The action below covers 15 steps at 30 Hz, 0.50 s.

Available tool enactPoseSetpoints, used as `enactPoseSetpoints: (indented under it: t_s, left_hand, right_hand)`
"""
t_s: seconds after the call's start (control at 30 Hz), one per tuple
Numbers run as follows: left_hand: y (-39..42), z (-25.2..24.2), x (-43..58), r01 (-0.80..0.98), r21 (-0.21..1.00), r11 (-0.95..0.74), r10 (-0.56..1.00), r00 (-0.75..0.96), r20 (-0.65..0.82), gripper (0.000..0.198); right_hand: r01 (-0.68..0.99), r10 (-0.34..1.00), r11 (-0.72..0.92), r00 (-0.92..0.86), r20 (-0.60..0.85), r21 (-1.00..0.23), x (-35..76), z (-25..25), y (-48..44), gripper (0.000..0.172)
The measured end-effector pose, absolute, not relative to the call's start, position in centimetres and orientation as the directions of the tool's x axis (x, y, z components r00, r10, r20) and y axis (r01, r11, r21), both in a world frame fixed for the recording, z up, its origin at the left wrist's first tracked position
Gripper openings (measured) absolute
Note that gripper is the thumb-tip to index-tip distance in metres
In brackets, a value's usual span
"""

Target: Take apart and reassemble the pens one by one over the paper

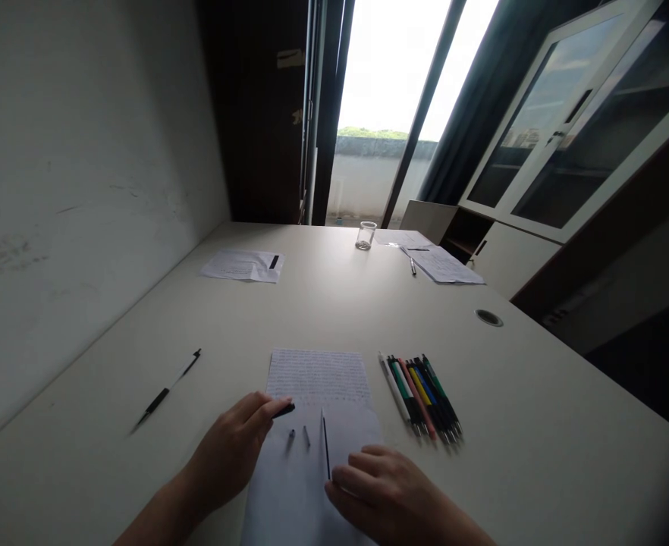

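My left hand [226, 447] is closed on a short black pen part [284, 410], most of it hidden by the fingers. My right hand [388, 489] pinches the near end of a thin pen refill [326, 444], dark along its length, which points away from me. Both hands are over a sheet of paper [289, 500] with handwriting on its far part. Between them on the sheet lie a small cone-like pen tip [291, 434] and a tiny thin piece [306, 435], perhaps a spring.
Right of the sheet lies a row of several click pens [424, 398]. A black-and-white pen [167, 393] lies to the left. Farther back are papers [235, 265], a glass [365, 236], a stack of sheets [448, 267], a pen [413, 266] and a round desk grommet [488, 318]. A wall [84, 227] borders the left.
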State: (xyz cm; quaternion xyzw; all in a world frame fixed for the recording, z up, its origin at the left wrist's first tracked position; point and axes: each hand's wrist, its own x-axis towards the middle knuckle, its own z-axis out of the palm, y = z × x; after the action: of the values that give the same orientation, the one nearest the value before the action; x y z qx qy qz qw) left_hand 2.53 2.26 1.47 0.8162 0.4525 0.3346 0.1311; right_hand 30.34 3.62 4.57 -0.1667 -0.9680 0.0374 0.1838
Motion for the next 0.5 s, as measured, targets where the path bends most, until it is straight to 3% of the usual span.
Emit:
enactPoseSetpoints:
  t_s: [0.3, 0.5]
  left_hand:
    - [2.1, 1.9, 2.6, 0.636, 0.536, -0.555, 0.827, 0.359, 0.432, 0.028]
    - [2.1, 1.8, 2.9, 0.599, 0.413, -0.685, 0.714, 0.441, 0.545, 0.024]
  right_hand:
    - [0.301, 0.302, 0.952, -0.903, 0.304, -0.053, 30.6, 4.9, 3.9, 0.014]
    - [0.360, 0.396, 0.918, -0.787, 0.474, -0.169, 31.1, 3.7, 4.5, 0.014]
